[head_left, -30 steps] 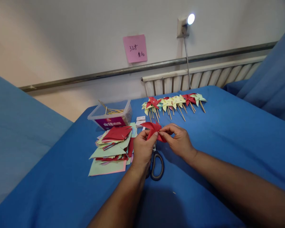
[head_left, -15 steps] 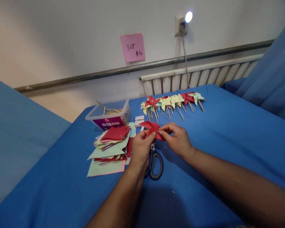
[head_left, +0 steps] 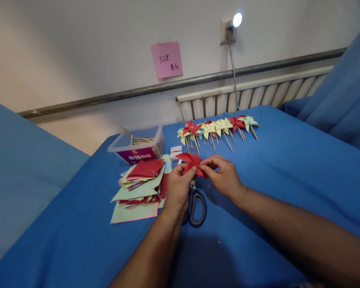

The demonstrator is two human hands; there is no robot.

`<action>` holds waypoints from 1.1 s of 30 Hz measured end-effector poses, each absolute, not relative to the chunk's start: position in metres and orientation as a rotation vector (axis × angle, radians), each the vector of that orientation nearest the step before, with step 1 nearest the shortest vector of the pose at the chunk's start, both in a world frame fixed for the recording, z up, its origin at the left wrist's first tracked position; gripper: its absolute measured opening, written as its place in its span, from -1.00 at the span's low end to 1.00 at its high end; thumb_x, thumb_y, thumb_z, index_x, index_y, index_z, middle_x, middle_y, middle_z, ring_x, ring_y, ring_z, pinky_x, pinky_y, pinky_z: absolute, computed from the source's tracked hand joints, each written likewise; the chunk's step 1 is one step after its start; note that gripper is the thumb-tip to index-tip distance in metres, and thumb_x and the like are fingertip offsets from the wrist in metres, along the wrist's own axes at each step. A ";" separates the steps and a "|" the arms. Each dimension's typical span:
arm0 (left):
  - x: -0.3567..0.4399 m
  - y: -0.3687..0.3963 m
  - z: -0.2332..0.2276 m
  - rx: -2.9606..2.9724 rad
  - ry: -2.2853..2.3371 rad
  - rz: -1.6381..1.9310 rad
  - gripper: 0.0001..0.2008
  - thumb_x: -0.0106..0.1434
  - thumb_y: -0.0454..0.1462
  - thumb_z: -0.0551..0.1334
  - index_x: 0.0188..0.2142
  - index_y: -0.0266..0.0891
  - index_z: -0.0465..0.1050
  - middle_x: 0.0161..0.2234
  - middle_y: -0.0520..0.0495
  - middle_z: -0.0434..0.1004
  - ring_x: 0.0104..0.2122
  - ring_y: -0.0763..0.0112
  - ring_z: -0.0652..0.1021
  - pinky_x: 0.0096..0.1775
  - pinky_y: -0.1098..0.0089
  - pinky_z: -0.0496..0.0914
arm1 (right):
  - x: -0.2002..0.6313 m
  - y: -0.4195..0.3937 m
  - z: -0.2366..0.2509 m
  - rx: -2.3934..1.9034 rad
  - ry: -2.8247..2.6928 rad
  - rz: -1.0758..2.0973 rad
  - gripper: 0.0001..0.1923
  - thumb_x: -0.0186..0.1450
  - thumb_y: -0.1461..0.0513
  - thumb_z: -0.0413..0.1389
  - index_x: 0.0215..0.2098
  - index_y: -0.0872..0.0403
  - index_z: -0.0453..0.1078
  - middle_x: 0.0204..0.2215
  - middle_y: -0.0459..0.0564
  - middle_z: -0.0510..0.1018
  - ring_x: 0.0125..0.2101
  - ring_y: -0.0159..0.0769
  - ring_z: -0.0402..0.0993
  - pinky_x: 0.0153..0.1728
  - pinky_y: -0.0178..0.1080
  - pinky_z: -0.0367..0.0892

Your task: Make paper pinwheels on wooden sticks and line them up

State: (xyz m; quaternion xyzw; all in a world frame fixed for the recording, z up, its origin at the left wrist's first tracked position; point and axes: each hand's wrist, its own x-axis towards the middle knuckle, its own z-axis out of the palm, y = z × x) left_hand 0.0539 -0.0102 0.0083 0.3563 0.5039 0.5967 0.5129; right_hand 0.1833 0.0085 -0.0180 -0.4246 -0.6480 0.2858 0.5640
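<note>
A red paper pinwheel (head_left: 191, 160) with folded blades is held up over the table between both hands. My left hand (head_left: 179, 186) is closed on its left and lower side, the thumb pressed near the middle. From the right, my right hand (head_left: 223, 175) pinches close to the pinwheel's centre; whether a pin is between those fingertips is too small to tell. No stick shows on this pinwheel. Black-handled scissors (head_left: 198, 209) lie below the hands, their blades partly hidden by the left hand and the paper.
Left of the hands is a stack of coloured paper (head_left: 141, 188). Behind it stands a clear plastic box (head_left: 160, 143) with wooden sticks. Small white boxes (head_left: 176, 152) sit beyond the hands. Finished pinwheels (head_left: 220, 127) on sticks lie along the back edge of the blue-covered table (head_left: 273, 168).
Both hands keep nearly the same place and grip on the red pinwheel. The right fingertips have shifted very slightly at its centre.
</note>
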 end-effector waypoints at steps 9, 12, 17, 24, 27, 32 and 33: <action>0.052 -0.012 0.009 1.068 1.329 1.460 -0.87 -0.06 -0.29 0.39 -0.52 -0.26 0.48 -0.58 0.10 0.41 -0.56 0.55 0.34 -0.45 0.50 0.21 | 0.184 0.008 -0.017 -0.993 -1.528 0.667 -0.90 0.24 0.21 0.16 -0.38 0.05 0.50 -0.44 -0.07 0.55 -0.43 -0.35 0.48 -0.35 -0.29 0.39; 0.052 -0.012 0.010 1.109 1.342 1.471 -0.88 -0.06 -0.29 0.38 -0.52 -0.25 0.47 -0.57 0.09 0.41 -0.55 0.53 0.34 -0.45 0.49 0.21 | 0.183 0.008 -0.017 -1.000 -1.524 0.671 -0.90 0.24 0.20 0.16 -0.39 0.05 0.50 -0.44 -0.08 0.55 -0.43 -0.35 0.47 -0.35 -0.28 0.39; 0.051 -0.012 0.010 1.205 1.387 1.472 -0.89 -0.03 -0.27 0.38 -0.51 -0.24 0.48 -0.56 0.07 0.43 -0.53 0.51 0.35 -0.43 0.48 0.22 | 0.183 0.006 -0.016 -1.010 -1.513 0.681 -0.91 0.23 0.21 0.17 -0.40 0.05 0.50 -0.45 -0.08 0.55 -0.44 -0.36 0.47 -0.35 -0.29 0.39; 0.051 -0.012 0.011 1.316 1.417 1.462 -0.89 0.02 -0.27 0.35 -0.49 -0.25 0.46 -0.56 0.10 0.41 -0.52 0.52 0.35 -0.42 0.49 0.24 | 0.182 0.006 -0.015 -1.005 -1.483 0.725 -0.90 0.23 0.21 0.17 -0.39 0.07 0.50 -0.45 -0.08 0.55 -0.45 -0.37 0.47 -0.37 -0.30 0.38; 0.051 -0.012 0.009 1.301 1.414 1.452 -0.87 0.02 -0.26 0.34 -0.47 -0.26 0.45 -0.53 0.09 0.43 -0.51 0.52 0.38 -0.41 0.50 0.26 | 0.182 0.006 -0.014 -1.012 -1.483 0.731 -0.90 0.23 0.22 0.17 -0.39 0.08 0.51 -0.45 -0.07 0.55 -0.45 -0.37 0.47 -0.36 -0.30 0.38; 0.052 -0.011 0.007 1.185 1.327 1.469 -0.80 -0.02 -0.26 0.37 -0.39 -0.27 0.44 -0.46 0.04 0.52 -0.45 0.47 0.47 -0.34 0.47 0.33 | 0.183 0.006 -0.014 -1.002 -1.483 0.730 -0.91 0.23 0.22 0.18 -0.39 0.08 0.51 -0.45 -0.07 0.55 -0.45 -0.37 0.47 -0.36 -0.30 0.39; 0.052 -0.011 0.008 1.152 1.305 1.473 -0.78 -0.03 -0.27 0.38 -0.37 -0.27 0.45 -0.44 0.03 0.53 -0.44 0.46 0.49 -0.33 0.46 0.34 | 0.183 0.006 -0.014 -1.000 -1.480 0.732 -0.91 0.23 0.23 0.18 -0.39 0.08 0.51 -0.45 -0.07 0.55 -0.45 -0.37 0.47 -0.36 -0.30 0.39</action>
